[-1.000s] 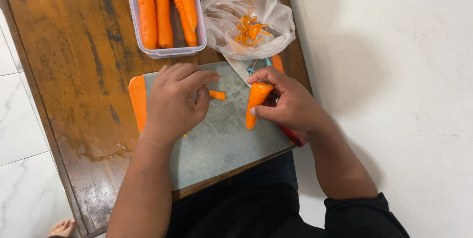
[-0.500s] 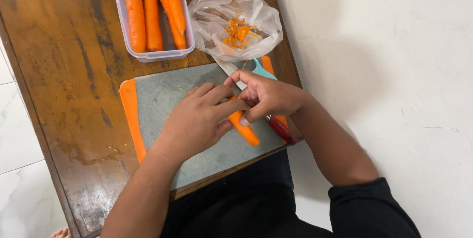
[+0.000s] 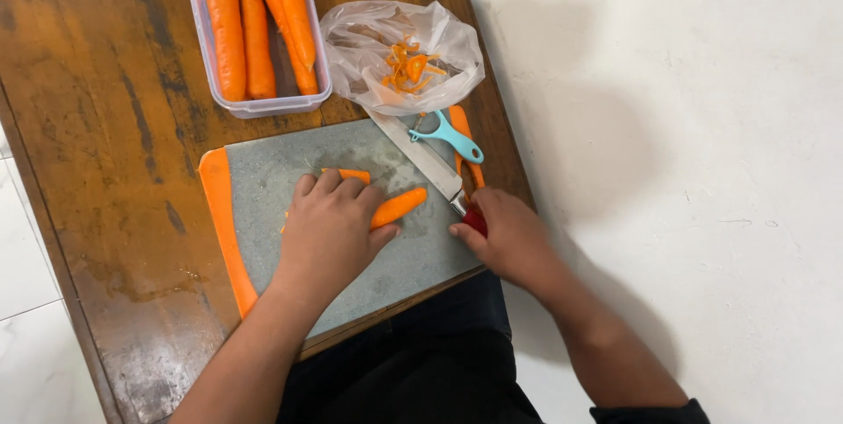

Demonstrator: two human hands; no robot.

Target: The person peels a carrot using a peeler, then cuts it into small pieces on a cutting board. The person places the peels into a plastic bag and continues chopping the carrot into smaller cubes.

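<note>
Your left hand lies flat, fingers together, pressing down on a peeled carrot piece on the grey cutting board. Only the carrot's tapered end shows past your fingers, and another short bit peeks out above your knuckles. Your right hand is closed on the red handle of a knife, whose blade rests flat on the board's far corner, clear of the carrot.

By the look of it, cutting has barely begun: the piece is smooth, bright orange and mostly whole.

Just beside the blade lies a blue peeler. Beyond it sits a clear plastic bag holding orange peelings, and a clear tub with whole carrots on the wooden tabletop.
</note>
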